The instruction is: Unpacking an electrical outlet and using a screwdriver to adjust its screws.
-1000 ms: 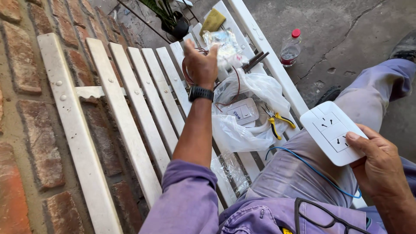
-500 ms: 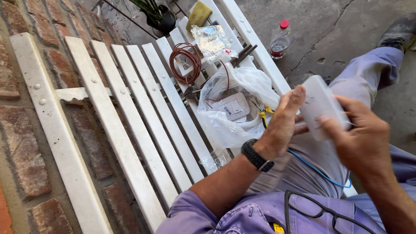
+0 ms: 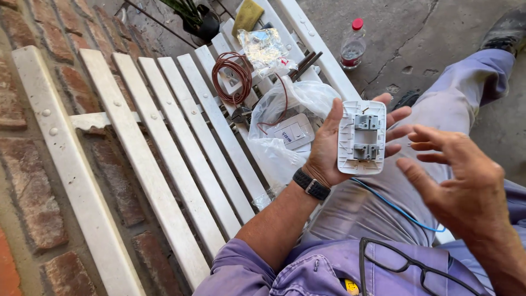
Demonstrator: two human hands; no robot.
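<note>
**Socket plate held back-side up over the lap**

Person seated on a white slatted bench (image 3: 164, 164) set against a brick wall (image 3: 33, 181), legs in lilac work trousers stretched out over a concrete floor.

Left hand (image 3: 329, 148): palm up, holding a white socket plate (image 3: 361, 137) with its rear face toward the camera. Fingers (image 3: 397, 115) spread behind the plate and showing past its right edge; the thumb side lies along its left edge. Two grey modules sit one above the other in the middle of the plate. A black wristwatch (image 3: 311, 184) is on this wrist.

Right hand (image 3: 460, 181): open, holding nothing, fingers (image 3: 424, 147) loosely spread and pointing toward the plate, just beside it but not touching.

A blue wire (image 3: 394, 205) runs from under the plate down across the thigh.

On the bench: a clear plastic bag (image 3: 290, 104) with a second white switch plate (image 3: 293, 131) lying on it, a coil of reddish-brown wire (image 3: 233, 77), a crinkled clear packet (image 3: 266, 49), a yellow cloth (image 3: 247, 13).

On the floor beyond: a small bottle with a red cap (image 3: 352, 44). Black-framed glasses (image 3: 405, 266) hang at the shirt front.
</note>
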